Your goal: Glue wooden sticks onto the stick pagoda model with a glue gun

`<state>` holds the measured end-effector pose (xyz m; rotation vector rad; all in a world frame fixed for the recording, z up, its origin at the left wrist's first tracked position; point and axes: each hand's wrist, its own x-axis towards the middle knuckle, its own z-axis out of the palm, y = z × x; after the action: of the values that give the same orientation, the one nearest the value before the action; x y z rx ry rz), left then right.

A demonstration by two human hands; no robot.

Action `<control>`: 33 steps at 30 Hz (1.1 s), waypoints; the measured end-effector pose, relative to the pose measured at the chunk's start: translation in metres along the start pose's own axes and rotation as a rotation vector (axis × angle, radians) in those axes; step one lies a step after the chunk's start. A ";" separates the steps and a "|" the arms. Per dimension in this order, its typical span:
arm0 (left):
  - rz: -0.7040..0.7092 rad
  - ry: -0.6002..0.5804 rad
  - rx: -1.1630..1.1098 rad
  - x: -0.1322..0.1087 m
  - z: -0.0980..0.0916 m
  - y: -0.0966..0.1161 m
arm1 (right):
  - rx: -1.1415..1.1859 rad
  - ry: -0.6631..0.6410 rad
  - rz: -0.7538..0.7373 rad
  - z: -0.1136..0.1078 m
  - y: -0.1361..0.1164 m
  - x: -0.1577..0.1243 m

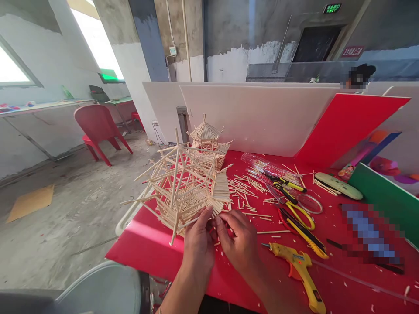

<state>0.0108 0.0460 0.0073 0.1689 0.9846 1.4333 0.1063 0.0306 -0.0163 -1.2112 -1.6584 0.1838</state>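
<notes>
While both hands meet at the near edge of the red tabletop (147,244), they work at the base of a stick-built pavilion model (183,183) that stands tilted near the table's left edge, its bare ribs splaying outward. The left hand (198,240) has its fingers curled, the fingertips (207,213) pinched on a thin stick at the model's lower rim; the right hand (238,240) sits just beside it, fingers bent and fingertips (222,217) touching that same spot, though whether it grips a stick of its own cannot be told. Loose cut sticks (244,187) lie scattered across the middle of the tabletop, just right of the model. A yellow glue gun (299,268) lies near the front edge, right of the right hand and apart from it. Yellow-handled scissors (296,213) and cutters (284,183) lie further back, beside a clear bag of sticks (262,165). White boards (255,117) stand along the far edge, with a red board (347,126) leaning at the far right.
</notes>
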 end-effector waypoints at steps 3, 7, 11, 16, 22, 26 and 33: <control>0.002 0.005 -0.009 -0.001 0.001 0.001 | -0.009 0.004 0.000 -0.001 -0.001 0.001; -0.005 0.014 -0.017 -0.001 0.002 0.002 | -0.009 0.014 -0.002 -0.001 -0.001 0.001; -0.019 0.000 -0.026 -0.002 0.004 0.003 | -0.024 0.029 -0.013 -0.001 0.001 0.000; -0.028 -0.013 -0.032 -0.003 0.003 0.004 | -0.021 0.024 -0.007 -0.001 0.001 0.000; -0.055 -0.024 -0.017 -0.001 0.001 0.006 | -0.019 0.032 -0.011 -0.001 0.001 0.000; -0.064 -0.039 -0.010 -0.002 0.002 0.008 | -0.017 0.035 -0.018 0.000 0.002 0.000; -0.097 -0.028 -0.010 -0.004 0.000 0.011 | -0.024 0.042 -0.013 0.000 0.001 0.000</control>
<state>0.0031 0.0443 0.0167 0.1319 0.9502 1.3431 0.1068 0.0309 -0.0173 -1.2140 -1.6359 0.1293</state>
